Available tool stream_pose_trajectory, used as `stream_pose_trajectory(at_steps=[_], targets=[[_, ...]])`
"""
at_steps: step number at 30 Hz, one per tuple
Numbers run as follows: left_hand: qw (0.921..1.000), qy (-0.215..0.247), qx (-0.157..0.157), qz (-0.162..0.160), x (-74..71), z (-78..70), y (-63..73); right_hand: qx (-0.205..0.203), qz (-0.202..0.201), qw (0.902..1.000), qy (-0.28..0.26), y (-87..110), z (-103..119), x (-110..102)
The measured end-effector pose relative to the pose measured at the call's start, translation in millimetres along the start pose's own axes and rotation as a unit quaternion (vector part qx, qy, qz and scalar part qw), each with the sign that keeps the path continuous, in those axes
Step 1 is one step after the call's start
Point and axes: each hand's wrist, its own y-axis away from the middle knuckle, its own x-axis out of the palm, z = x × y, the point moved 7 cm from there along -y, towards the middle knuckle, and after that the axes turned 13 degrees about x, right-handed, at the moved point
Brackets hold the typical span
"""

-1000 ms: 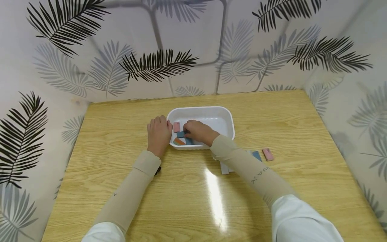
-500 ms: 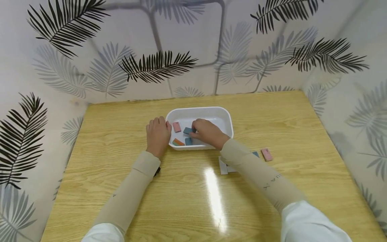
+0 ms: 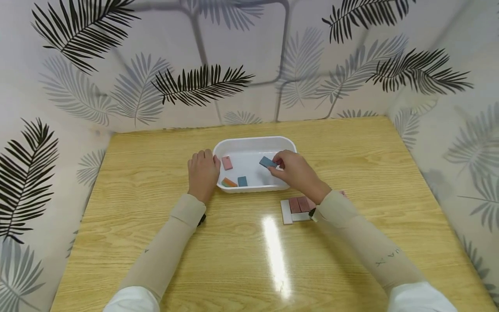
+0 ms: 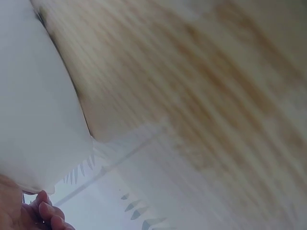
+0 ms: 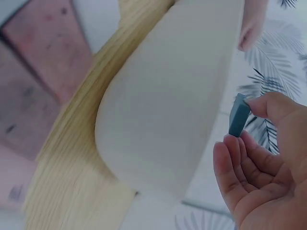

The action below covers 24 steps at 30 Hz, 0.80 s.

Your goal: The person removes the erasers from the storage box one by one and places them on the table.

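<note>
A white rectangular tray [image 3: 253, 140] stands on the wooden table. My left hand [image 3: 204, 173] grips its left end; curled fingertips show at the rim in the left wrist view. Over the tray's right part, my right hand [image 3: 299, 171] pinches a flat blue tile [image 3: 267, 162] between thumb and fingers. The right wrist view shows this blue tile [image 5: 239, 116] edge-on, above the tray's rim. Inside the tray lie a pink tile [image 3: 227, 163], another blue tile [image 3: 242, 181] and an orange-and-green piece [image 3: 229, 182], all towards the left.
In front of the tray's right end, reddish tiles [image 3: 299, 205] lie in a row against white strips [image 3: 286, 212]. My right forearm covers part of that row. A leaf-patterned curtain [image 3: 249, 99] rises behind the table.
My right hand has lifted the blue tile from the tray's left part and carried it rightwards. More of the reddish tiles now shows. The left hand stays at the tray's end.
</note>
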Motion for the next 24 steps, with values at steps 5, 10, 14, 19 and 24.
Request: stream_pose_trajectory(at_steps=[5,10,14,19,24], targets=[[1.0,-0.001,0.002,0.005,3.3,-0.6,-0.3,0.022,-0.041,0.9984,-0.033,20.0,-16.2,-25.7],[0.9999,-0.002,-0.002,0.014,5.8,0.8,-0.3,0.053,-0.066,0.9957,-0.039,40.4,-41.0,-43.1],[1.0,0.0,-0.002,0.007,4.3,0.9,-0.1,0.081,-0.079,0.993,-0.035,56.4,-65.6,-51.1],[1.0,0.005,-0.004,0.005,2.2,0.1,0.3,0.126,-0.083,0.9881,-0.031,78.9,-98.5,-53.3],[0.9997,0.009,-0.011,0.018,2.5,-0.2,0.2,0.156,-0.095,0.9829,-0.024,101.8,-130.0,-55.4]])
